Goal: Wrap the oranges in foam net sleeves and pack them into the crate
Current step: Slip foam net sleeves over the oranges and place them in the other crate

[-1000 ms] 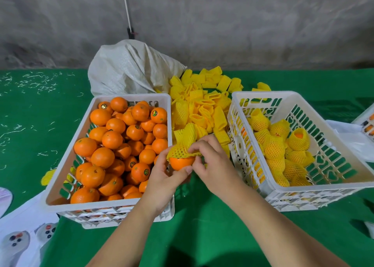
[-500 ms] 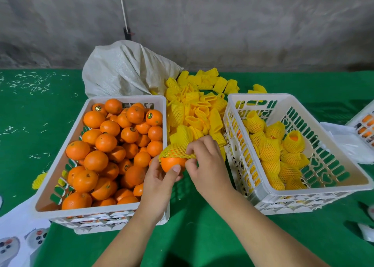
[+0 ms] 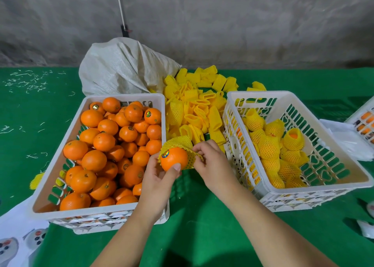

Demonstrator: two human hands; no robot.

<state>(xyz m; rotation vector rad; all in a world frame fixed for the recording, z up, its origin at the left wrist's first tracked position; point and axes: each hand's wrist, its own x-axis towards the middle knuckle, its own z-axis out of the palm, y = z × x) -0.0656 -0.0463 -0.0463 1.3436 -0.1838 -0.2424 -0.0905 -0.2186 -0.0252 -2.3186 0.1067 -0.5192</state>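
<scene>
L hand (image 3: pixel 159 177): grips round orange fruit (image 3: pixel 174 159).
R hand (image 3: pixel 210 161): pinches yellow foam net sleeve (image 3: pixel 190 155), 3 o'clock of fruit.
Risk: net half on; may snap back off.

Orange oranges (image 3: pixel 113 145), yellow net sleeves (image 3: pixel 194 109), white crates (image 3: pixel 303 194), green cloth (image 3: pixel 202 236)

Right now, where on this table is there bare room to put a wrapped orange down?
Bare green cloth lies left of the orange crate, and in front between the forearms. The right crate has floor showing at its right. Between the crates, loose foam sleeves crowd the cloth.
</scene>
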